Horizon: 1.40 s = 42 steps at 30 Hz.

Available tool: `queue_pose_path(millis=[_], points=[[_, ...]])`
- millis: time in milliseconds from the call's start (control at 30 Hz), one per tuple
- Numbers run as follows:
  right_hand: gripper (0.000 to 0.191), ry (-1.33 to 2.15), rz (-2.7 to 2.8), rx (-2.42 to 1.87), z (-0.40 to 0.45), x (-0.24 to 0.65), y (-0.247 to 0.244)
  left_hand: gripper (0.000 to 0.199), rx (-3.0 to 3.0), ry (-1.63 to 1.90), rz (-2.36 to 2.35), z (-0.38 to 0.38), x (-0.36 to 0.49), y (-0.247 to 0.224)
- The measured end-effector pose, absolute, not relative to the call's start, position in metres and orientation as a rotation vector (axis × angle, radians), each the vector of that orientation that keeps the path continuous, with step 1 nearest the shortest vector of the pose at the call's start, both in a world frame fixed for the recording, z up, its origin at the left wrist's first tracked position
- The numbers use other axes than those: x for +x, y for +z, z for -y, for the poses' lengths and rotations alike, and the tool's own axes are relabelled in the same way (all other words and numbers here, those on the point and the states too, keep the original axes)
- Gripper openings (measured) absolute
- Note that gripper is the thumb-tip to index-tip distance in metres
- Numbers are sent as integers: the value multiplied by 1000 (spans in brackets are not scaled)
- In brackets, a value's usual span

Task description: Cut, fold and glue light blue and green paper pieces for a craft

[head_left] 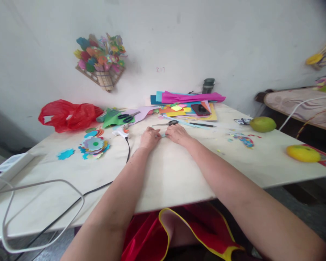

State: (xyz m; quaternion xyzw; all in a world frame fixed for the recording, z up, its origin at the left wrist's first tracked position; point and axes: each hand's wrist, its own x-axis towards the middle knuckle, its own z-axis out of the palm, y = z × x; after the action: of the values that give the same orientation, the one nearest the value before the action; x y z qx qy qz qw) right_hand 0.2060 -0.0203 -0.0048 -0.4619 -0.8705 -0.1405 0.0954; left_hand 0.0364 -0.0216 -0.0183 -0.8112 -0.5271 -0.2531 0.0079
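Both hands meet near the middle of the white table [174, 177]. Between their fingertips is a small light blue paper piece [163, 135], mostly covered by the fingers. My left hand [150, 138] is closed on its left end, and my right hand [177, 134] pinches the right end. Just beyond the right hand lie dark-handled scissors [172, 123]. To the left of my left hand rests a white glue gun [121, 132]. Layered paper flowers [93, 144] and a blue paper flower cutout [66, 154] lie farther left.
At the back are coloured paper sheets [192, 96], a phone [200, 110], a second pair of scissors [128, 116] and a red plastic bag [70, 115]. Two mangoes, one green [263, 124] and one yellow [303, 153], sit right. Cables [83, 197] cross the left side.
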Motion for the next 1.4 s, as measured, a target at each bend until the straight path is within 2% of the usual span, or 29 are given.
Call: queue_pose_path(millis=[533,867,1400], points=[[21,-323,2501,-1450,18,195,-7,13,-2439,-665,1602,29,36,-13],[13,-93,2384,-1452,17,199,-11,8,-2477,-807,1604,19,31,-21],[18,4,2317,-1547,11,196,-13,5,-2511,-1017,1769,11,28,-29]])
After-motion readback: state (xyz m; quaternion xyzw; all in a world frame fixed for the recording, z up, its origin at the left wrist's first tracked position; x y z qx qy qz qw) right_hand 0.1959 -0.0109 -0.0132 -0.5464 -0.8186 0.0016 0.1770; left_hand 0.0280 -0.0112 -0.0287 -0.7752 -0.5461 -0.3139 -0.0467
